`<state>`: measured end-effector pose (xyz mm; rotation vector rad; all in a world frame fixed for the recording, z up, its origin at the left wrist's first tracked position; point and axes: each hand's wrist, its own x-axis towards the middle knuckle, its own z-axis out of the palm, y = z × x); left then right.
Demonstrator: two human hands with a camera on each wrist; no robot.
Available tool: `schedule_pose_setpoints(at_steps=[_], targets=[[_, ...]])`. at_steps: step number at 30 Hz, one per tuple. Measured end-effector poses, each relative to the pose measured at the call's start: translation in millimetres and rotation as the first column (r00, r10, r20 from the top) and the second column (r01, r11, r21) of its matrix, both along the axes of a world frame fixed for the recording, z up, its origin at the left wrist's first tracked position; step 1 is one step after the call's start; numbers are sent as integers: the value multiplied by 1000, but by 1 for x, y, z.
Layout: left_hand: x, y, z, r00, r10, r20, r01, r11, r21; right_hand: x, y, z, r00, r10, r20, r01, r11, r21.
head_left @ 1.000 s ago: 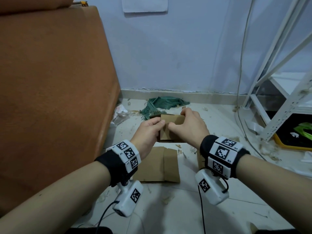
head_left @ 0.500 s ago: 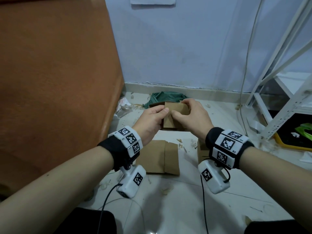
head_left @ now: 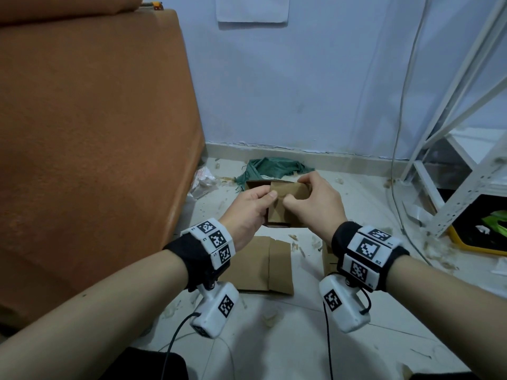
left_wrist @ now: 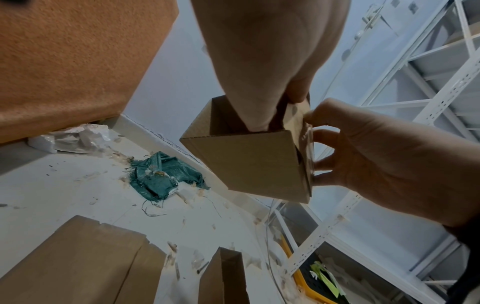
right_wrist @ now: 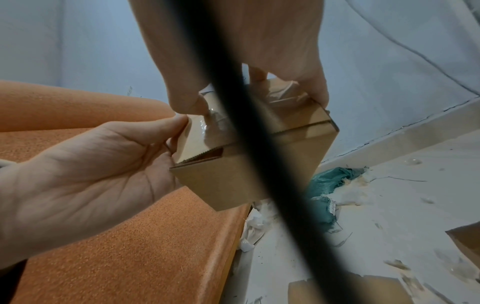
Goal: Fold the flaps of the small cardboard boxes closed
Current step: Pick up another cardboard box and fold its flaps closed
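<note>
Box (head_left: pixel 285 204) is up off the floor, held between both hands in front of the person. Left hand (head_left: pixel 247 212) grips its left side, thumb pinching a flap (right_wrist: pixel 197 139) at the near end. Right hand (head_left: pixel 315 207) curls over the right side, thumb on that same end. Looks like mid-fold to me: the near flaps are nearly down with a slit still showing, and the far end (left_wrist: pixel 221 119) is open. Next move probably needs the flap pressed flush, then the box turned around. Flat cardboard (head_left: pixel 263 264) lies below the wrists, green rag (head_left: pixel 271 168) just past the fingers.
</note>
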<state>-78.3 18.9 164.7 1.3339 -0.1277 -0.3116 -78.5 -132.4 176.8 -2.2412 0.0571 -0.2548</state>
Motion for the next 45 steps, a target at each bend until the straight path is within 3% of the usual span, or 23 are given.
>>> schedule_pose_setpoints(at_steps=[37,45], targets=[[2,0,5,999,6,46,-9,998,58,6,-4,-2,1000,11,23,-12,996,84],[4,6,6,998,60,33,-61,998,30,9,-13,-10,992,118,-47,-114,990,77]])
